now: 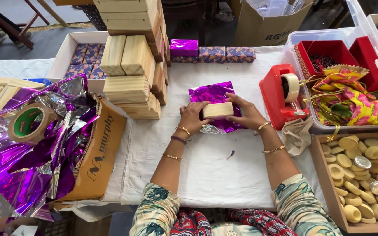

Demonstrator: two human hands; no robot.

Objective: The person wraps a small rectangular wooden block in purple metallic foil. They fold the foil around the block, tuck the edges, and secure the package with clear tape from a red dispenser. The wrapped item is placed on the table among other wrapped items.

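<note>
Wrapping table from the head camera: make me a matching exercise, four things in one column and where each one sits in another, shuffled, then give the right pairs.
Things:
1. wooden block
2. tape dispenser
3. roll of brown tape
4. stack of wooden blocks

Places:
A. on the purple foil in the cardboard box
B. left of the foil sheet
C. between both hands
D. right of the foil sheet

Pairs: 1-C, 2-D, 3-A, 4-B

The scene is evenly and brightly lit from above, and only soft, short shadows are cast on the white worktop (206, 175). Sharp glare is thrown off the purple foil (27, 170). Focus is crisp; edges are slightly bowed.
</note>
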